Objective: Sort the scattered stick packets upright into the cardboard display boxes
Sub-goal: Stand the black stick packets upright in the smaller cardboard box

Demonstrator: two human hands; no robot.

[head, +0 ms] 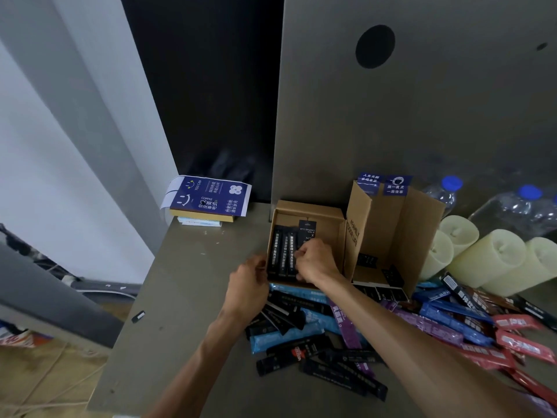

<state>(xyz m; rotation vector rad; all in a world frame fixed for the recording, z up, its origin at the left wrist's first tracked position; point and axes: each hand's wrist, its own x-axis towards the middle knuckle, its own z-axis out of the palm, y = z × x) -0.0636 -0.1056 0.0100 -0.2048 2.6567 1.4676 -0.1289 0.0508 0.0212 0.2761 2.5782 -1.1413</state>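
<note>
Right hand [316, 262]: fingers [301, 254] are curled tight against the right end of a row of black packets [280, 254], and I read this as a pinch on that row. The packets stand on end, side by side, at the left side of the small box [310, 208], their faces towards the camera. A taller black piece [307, 229] stands just behind them. Left hand [248, 286]: fingers are bent at the near left corner of the same box, touching or just beside its wall. I cannot tell from this view whether they grip the wall, the packets, or nothing. Both forearms reach in from the near edge, and the right one crosses over the loose packets [437, 324]. These lie flat in a heap on the table [180, 312], near and right of the boxes, in black, blue, purple and red, overlapping in many directions. The tall box [422, 233] stands touching the right side of the small one, its flaps up, with a few black packets lying at its bottom. Right of it lie pale candles [494, 257], with clear blue-capped bottles [524, 206] behind them. At the far left corner of the table, a blue printed card [208, 196] rests on a short stack of books.
</note>
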